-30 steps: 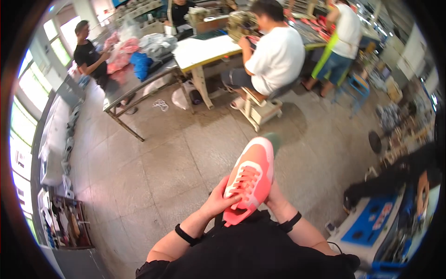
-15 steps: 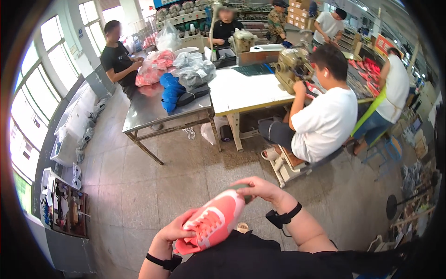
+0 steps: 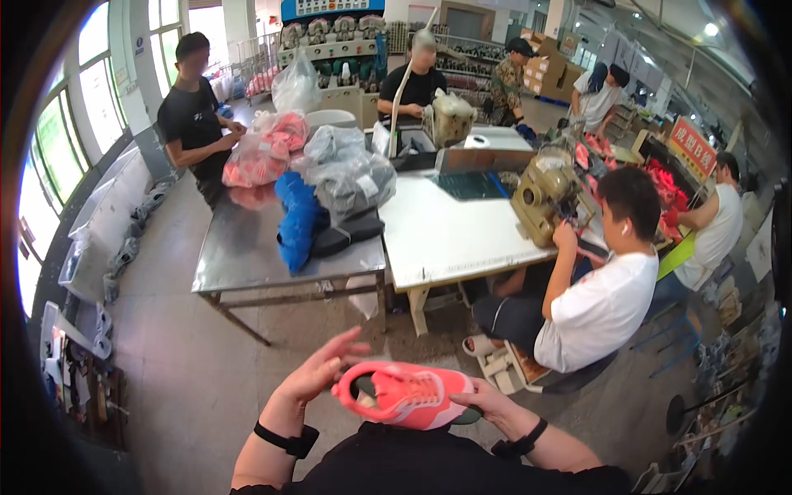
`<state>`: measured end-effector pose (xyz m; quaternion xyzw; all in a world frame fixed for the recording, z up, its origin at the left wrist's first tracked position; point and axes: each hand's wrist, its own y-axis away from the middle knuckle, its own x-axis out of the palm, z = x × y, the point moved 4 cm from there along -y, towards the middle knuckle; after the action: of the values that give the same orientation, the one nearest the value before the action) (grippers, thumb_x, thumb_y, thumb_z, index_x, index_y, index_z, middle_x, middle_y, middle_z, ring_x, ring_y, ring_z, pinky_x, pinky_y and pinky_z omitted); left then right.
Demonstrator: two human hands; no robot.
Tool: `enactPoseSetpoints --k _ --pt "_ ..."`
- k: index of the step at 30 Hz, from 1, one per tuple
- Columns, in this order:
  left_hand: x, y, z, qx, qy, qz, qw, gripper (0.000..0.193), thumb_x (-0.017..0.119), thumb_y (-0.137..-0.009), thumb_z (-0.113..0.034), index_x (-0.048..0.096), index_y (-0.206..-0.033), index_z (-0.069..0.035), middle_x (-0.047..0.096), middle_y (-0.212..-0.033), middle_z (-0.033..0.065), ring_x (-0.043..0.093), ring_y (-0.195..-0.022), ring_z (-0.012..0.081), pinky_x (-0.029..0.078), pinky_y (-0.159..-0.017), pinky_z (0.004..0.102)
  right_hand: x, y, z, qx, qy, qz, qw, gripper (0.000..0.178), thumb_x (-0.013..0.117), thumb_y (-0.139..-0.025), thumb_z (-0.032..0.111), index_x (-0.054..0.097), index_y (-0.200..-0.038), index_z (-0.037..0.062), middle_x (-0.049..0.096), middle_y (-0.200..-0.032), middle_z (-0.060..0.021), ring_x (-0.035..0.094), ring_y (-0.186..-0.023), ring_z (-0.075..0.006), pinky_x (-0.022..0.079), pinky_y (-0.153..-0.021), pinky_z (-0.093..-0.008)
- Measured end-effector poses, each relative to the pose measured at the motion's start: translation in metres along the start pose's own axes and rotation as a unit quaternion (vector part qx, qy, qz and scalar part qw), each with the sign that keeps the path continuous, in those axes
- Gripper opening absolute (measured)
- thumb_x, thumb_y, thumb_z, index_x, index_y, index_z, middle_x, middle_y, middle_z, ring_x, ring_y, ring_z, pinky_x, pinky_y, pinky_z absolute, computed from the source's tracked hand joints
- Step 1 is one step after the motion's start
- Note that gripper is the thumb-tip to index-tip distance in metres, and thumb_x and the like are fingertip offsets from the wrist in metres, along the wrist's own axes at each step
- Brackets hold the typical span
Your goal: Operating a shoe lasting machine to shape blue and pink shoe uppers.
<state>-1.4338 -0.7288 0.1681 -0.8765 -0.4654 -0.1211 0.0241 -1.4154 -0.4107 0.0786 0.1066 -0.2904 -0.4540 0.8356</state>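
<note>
A coral-pink sneaker (image 3: 437, 406) with white trim and laces lies across in front of my body, its heel opening to the left. My right hand (image 3: 487, 399) grips it at the toe end, thumb on top. A grey-green edge (image 3: 469, 415) shows under the toe beside those fingers; I cannot make out what it belongs to. Beside the heel collar, my left hand (image 3: 323, 365) is open with its fingers spread and stretched upward. Whether its thumb side touches the collar I cannot tell. Inside the opening there is a dark lining and something pale.
Ahead stands a metal table (image 3: 239, 247) with bagged pink pieces (image 3: 268, 148), a grey plastic bag (image 3: 351, 177) and a blue wrapped bundle (image 3: 295, 223). Adjoining it is a white worktable (image 3: 437, 239). At right, a seated person (image 3: 606, 289) works at a sewing machine (image 3: 540, 198). Others stand farther back.
The sneaker has turned from a slant to nearly level, its opening now leftward. My left hand has let go of the laced part and spread its fingers. My view has tilted up.
</note>
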Motion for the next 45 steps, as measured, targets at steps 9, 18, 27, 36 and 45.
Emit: enactPoseSetpoints --k 9,18,27,36,45 --pt "-0.149 -0.118 -0.05 0.05 0.03 -0.141 0.988 0.069 0.057 -0.091 -0.051 0.041 -0.144 -0.01 0.048 -0.142 0.0104 0.048 -0.127 0.0229 0.041 -0.098 0.0379 -0.09 -0.057 0.191 -0.35 -0.17 -0.368 0.844 0.045 0.065 -0.091 0.012 0.05 -0.132 0.0012 0.06 -0.126 -0.009 0.062 -0.109 -0.0206 0.052 -0.094 -0.0365" --pt "-0.207 -0.155 0.01 -0.087 0.098 -0.182 0.975 0.046 0.056 -0.096 -0.029 0.048 -0.137 -0.008 0.053 -0.135 0.0073 0.053 -0.121 0.0194 0.043 -0.094 0.0336 -0.252 -0.171 0.437 -0.48 -0.111 -0.429 0.757 0.037 0.071 -0.087 0.013 0.061 -0.119 -0.0022 0.067 -0.112 -0.0056 0.064 -0.097 -0.0166 0.051 -0.085 -0.0328" --pt "-0.303 -0.18 0.042 -0.179 0.013 -0.398 0.899 0.045 0.056 -0.096 -0.035 0.052 -0.134 -0.011 0.057 -0.13 0.0062 0.055 -0.115 0.0182 0.042 -0.093 0.0361 -0.406 -0.331 0.57 -0.478 -0.178 -0.52 0.685 0.043 0.08 -0.077 0.012 0.062 -0.112 -0.0051 0.067 -0.109 -0.009 0.066 -0.091 -0.017 0.052 -0.074 -0.034" --pt "-0.337 -0.23 0.101 -0.267 -0.399 -0.403 0.779 0.085 0.078 -0.073 -0.044 0.045 -0.136 0.004 0.038 -0.144 0.0296 0.039 -0.135 0.0401 0.036 -0.109 0.0432 -0.514 -0.431 0.625 -0.462 -0.162 -0.525 0.696 0.05 0.082 -0.076 0.014 0.059 -0.113 -0.0111 0.065 -0.113 -0.0146 0.066 -0.091 -0.0203 0.055 -0.076 -0.0347" --pt "-0.344 -0.235 0.113 -0.422 -0.409 -0.272 0.762 0.108 0.074 -0.068 -0.058 0.03 -0.147 0.001 0.015 -0.156 0.0292 0.019 -0.145 0.0395 0.031 -0.112 0.0477 -0.579 -0.493 0.647 -0.408 -0.177 -0.543 0.712 0.046 0.081 -0.079 0.022 0.06 -0.114 0.0003 0.067 -0.109 -0.0089 0.067 -0.091 -0.0214 0.057 -0.07 -0.0373"
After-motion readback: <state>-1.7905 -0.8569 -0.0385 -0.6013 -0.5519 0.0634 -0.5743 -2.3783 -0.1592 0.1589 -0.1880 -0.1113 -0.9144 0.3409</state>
